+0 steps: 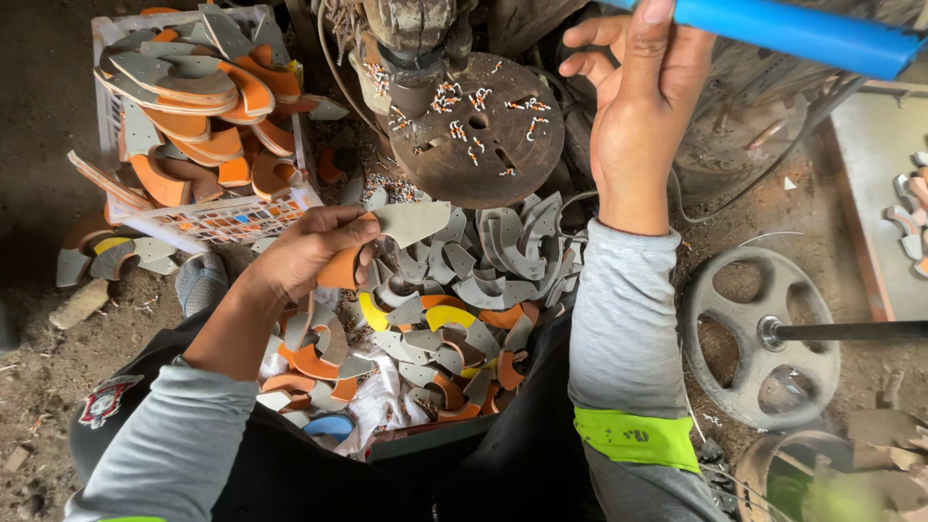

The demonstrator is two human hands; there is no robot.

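Below the drill head, in the head view, we see our left hand clenched around a curved blade blank by its orange handle end. Its grey blade runs roughly level, pointing right and a touch upward toward the round, rusty drill table. It hovers over a heap of similar grey, orange and yellow pieces. Our right hand is raised, fingers wrapped round a blue lever handle. A white crate of blanks sits at upper left, a spoked handwheel at right.
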